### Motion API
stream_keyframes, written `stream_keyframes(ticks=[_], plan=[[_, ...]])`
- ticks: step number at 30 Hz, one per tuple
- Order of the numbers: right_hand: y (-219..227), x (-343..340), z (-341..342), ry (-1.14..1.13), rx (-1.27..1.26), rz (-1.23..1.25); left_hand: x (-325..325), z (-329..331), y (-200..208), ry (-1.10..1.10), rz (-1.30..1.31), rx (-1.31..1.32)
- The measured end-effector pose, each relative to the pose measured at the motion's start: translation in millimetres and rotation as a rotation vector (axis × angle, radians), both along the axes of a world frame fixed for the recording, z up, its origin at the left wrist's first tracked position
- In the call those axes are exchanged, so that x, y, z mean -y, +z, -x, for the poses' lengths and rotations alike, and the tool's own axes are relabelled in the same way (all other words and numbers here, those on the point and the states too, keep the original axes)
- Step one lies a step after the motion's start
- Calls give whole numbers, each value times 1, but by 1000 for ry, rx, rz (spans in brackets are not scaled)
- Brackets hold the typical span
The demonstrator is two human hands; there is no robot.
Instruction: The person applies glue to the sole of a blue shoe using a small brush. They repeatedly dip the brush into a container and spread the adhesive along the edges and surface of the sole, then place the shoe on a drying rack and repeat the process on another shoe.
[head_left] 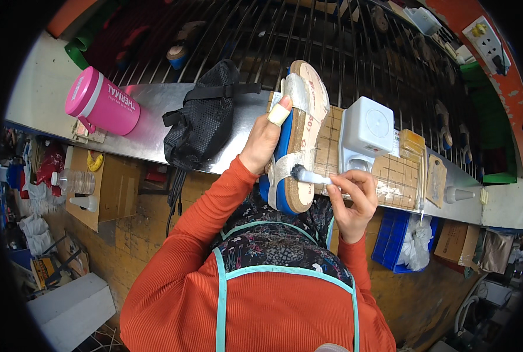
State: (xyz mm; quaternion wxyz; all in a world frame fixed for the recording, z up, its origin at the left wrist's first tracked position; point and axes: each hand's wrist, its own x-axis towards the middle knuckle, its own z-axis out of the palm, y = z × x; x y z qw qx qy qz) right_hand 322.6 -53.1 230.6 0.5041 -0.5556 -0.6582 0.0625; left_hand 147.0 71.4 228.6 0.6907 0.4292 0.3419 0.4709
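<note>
My left hand grips a sandal on a blue last, with its underside turned up and its heel end towards me. A pale wrap covers the left thumb. Light straps are folded over the edges of the beige insole at the front and near the heel. Between the fingers of my right hand is a small brush with a white handle. Its dark bristles touch the strap near the heel end. Just beyond the right hand, a white plastic container stands on a cardboard sheet.
A pink insulated bottle and a black mesh bag lie on the metal ledge to the left. Beyond it, metal bars carry more shoe lasts. A blue crate sits lower right, with a cardboard box lower left.
</note>
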Motion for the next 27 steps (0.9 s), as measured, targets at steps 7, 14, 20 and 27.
stream_keyframes(ticks=[7,14,20,27], plan=[[8,-23,-9,-34,-135,-72,6,-5,5,-22,-33,19],[2,-9,4,-15,-92,48,-2,3,-6,19,15,96],[5,22,2,43,-186,202,-6,12,-17,116,-16,-69],[6,13,8,-60,4,158,-8,13,-24,104,-26,-148]])
